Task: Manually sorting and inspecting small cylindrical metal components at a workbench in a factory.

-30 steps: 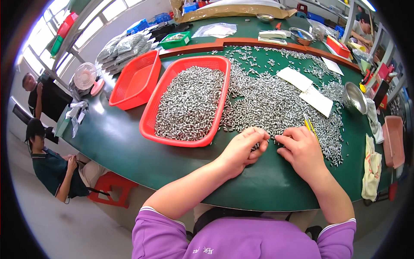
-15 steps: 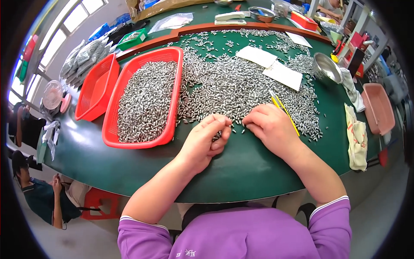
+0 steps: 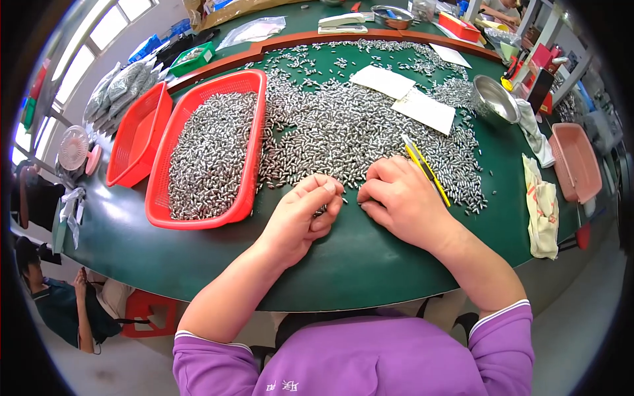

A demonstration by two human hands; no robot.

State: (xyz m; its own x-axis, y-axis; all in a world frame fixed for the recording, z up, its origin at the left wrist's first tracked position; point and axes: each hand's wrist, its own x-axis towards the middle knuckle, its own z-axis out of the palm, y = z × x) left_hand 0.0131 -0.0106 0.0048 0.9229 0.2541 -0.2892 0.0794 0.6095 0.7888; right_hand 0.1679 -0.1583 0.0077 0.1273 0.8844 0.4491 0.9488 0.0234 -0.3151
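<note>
A wide spread of small, silvery, bullet-shaped metal parts covers the middle of the green table. At its near edge, my left hand is curled closed around a few of these parts, with a bit of dark metal showing between the fingers. Just to its right, my right hand has its fingers bent and fingertips together above the table. Whatever those fingertips hold, if anything, is too small to make out. Beside the right hand a yellow utility knife lies on the parts.
A red basket full of parts stands left, beside another red basket. White paper cards lie on the spread. A metal bowl, cloth glove and pink tub are at right. A person sits far left.
The whole view has shifted slightly, moving the table leftward in the picture. My right fingertips have drawn in a little; the left hand remains curled around its parts.
</note>
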